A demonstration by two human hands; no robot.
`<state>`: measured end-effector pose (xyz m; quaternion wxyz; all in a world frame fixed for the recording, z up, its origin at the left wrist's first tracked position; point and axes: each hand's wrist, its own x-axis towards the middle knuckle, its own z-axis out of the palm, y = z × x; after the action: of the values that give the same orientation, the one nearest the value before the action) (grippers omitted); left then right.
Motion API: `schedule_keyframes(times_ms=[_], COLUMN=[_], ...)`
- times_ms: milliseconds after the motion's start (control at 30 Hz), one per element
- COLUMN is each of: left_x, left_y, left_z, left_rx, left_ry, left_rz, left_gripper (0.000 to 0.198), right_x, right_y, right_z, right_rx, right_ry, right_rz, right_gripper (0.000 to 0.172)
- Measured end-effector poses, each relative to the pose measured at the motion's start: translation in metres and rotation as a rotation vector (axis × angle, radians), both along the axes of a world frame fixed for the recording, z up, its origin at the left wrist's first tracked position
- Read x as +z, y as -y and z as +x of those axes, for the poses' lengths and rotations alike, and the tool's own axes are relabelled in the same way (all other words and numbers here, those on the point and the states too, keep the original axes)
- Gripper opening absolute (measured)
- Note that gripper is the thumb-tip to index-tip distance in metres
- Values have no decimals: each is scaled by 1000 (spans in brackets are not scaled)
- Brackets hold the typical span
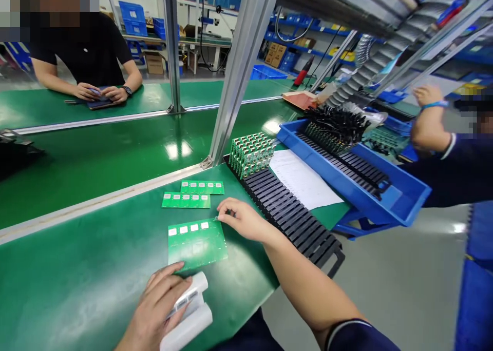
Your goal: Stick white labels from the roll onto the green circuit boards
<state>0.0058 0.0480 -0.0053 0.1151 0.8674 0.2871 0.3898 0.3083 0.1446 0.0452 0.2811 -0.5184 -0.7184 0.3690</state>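
Nearest, the left hand (159,295) is curled around a white label roll (187,331), its forefinger reaching to the near edge of the large green board (197,249). That board lies flat on the green bench (92,274), with four white labels (194,228) in a row along its far edge. At the row's right-hand end, the right hand (239,218) has thumb and forefinger brought together in a pinch; something small and pale seems to be between them, though it is too tiny to be sure. The step in hand looks like labelling the fifth place in that row, and the next move calls for squaring the label with the other four and a light press while the board stays steady. Beyond lie two narrow boards (186,200), each with five labels. To the right, a black rack (290,210) carries upright boards (252,155) at its far end, beside a paper sheet (304,179) and a blue bin (410,199). Farthest, a co-worker (87,51) sits across the bench.
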Motion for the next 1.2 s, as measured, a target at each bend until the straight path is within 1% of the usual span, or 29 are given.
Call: schedule_keyframes(times_ms=[67, 133, 233, 367, 700, 1033, 1200], left_x=[-3, -5, -7, -11, -11, -9, -10], left_y=[-5, -9, -12, -9, -7, -7, -9], left_z=[4, 6, 6, 5, 4, 4, 0], left_rx=[-33, -45, -41, -21, -15, -2, -39], left_ry=[-12, -14, -25, -26, -60, -66, -99], left_rz=[66, 94, 78, 19, -3, -22, -15], left_gripper=[19, 18, 18, 20, 22, 20, 22], right_x=[-7, -11, -11, -11, -14, -16, -15], right_y=[0, 0, 0, -2, -2, -1, 0], right_z=[-2, -4, -5, -4, -7, -8, -9], right_rx=[34, 55, 87, 115, 108, 87, 79], right_ry=[3, 22, 67, 92, 157, 165, 180], right_rz=[-5, -8, -28, -30, -17, -18, -9], right_gripper=[16, 17, 17, 18, 17, 17, 16])
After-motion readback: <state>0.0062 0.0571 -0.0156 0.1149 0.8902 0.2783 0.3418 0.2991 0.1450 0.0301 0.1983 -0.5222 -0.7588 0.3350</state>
